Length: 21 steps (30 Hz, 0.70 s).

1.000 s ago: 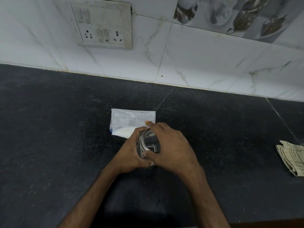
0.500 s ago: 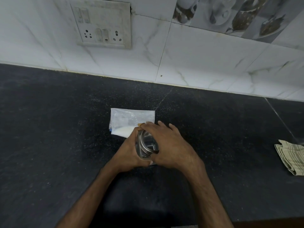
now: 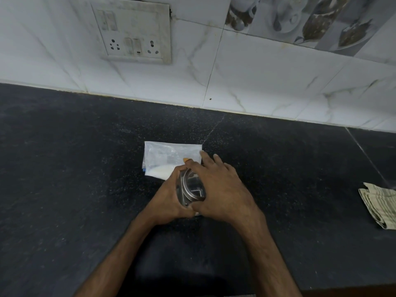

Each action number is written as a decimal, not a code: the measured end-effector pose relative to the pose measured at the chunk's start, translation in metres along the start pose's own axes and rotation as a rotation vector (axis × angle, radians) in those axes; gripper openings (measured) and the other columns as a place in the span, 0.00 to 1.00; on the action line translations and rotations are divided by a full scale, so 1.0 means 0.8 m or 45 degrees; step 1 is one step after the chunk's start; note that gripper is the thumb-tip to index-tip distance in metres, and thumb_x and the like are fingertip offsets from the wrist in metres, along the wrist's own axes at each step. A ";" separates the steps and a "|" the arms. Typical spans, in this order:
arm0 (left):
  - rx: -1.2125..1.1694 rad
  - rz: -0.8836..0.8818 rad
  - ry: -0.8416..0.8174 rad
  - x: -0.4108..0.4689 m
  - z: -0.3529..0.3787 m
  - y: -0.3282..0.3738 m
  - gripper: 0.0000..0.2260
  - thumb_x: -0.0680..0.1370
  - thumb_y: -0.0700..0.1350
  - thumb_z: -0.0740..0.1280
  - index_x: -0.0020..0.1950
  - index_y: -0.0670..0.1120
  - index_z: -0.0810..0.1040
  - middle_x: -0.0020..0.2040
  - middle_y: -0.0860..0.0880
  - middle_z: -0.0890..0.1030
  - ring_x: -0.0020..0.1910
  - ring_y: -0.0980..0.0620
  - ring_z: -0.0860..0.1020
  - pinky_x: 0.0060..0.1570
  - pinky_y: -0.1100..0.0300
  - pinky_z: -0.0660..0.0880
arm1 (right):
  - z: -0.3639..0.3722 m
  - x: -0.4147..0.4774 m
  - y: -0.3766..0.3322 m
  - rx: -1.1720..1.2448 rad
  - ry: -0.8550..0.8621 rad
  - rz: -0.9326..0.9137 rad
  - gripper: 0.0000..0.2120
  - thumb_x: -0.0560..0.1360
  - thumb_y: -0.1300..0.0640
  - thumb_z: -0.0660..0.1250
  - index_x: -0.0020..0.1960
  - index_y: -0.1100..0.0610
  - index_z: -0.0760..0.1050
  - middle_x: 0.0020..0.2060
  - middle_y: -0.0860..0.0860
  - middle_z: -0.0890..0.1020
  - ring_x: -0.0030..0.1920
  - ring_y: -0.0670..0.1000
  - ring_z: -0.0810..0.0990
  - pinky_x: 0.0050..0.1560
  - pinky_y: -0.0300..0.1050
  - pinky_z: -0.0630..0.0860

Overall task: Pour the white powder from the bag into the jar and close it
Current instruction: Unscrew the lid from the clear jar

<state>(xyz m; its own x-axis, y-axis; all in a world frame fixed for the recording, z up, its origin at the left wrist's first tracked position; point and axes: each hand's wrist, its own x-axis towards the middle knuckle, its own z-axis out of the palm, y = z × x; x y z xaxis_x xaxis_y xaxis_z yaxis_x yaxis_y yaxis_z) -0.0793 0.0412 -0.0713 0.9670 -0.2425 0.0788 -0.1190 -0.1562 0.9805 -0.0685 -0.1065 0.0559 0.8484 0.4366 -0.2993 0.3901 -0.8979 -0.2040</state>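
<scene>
A small jar with a shiny metal lid stands on the black counter, mostly hidden by both hands. My left hand wraps the jar's left side. My right hand lies over the lid from the right, fingers spread across its top and far edge. Just behind the jar lies a clear plastic bag, flat on the counter, with white powder gathered at its near left corner. The jar's body is hidden, so I cannot tell what it holds.
A folded striped cloth lies at the counter's right edge. A white tiled wall with a switch and socket plate rises behind the counter. The counter's front edge runs along the bottom right.
My right hand has turned on the lid, its fingers reaching farther over the far edge toward the bag. The left hand, jar and bag stay in place.
</scene>
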 end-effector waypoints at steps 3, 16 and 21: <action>-0.029 -0.016 -0.008 -0.001 0.000 0.000 0.47 0.62 0.33 0.83 0.73 0.53 0.63 0.64 0.59 0.78 0.66 0.56 0.77 0.59 0.69 0.73 | 0.003 -0.007 -0.003 0.011 0.134 0.072 0.45 0.69 0.38 0.72 0.79 0.44 0.54 0.78 0.53 0.63 0.75 0.56 0.64 0.72 0.55 0.63; -0.021 -0.004 0.007 0.000 0.002 0.002 0.48 0.61 0.36 0.84 0.73 0.54 0.63 0.65 0.59 0.77 0.66 0.56 0.77 0.61 0.68 0.73 | 0.001 -0.006 -0.005 0.029 0.134 -0.030 0.40 0.71 0.47 0.73 0.78 0.46 0.58 0.73 0.51 0.68 0.71 0.54 0.70 0.71 0.56 0.66; -0.010 0.001 0.005 0.000 0.001 0.000 0.48 0.61 0.35 0.84 0.74 0.52 0.63 0.66 0.59 0.77 0.67 0.57 0.76 0.62 0.69 0.72 | -0.005 -0.005 0.001 0.021 0.018 -0.036 0.52 0.69 0.47 0.76 0.80 0.41 0.44 0.82 0.52 0.50 0.81 0.59 0.48 0.77 0.61 0.47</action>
<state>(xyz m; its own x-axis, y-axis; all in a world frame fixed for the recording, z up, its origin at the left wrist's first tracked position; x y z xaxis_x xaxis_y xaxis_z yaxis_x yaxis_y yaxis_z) -0.0797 0.0401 -0.0717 0.9678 -0.2389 0.0799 -0.1177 -0.1483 0.9819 -0.0704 -0.1091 0.0609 0.8422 0.4608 -0.2798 0.4082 -0.8841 -0.2275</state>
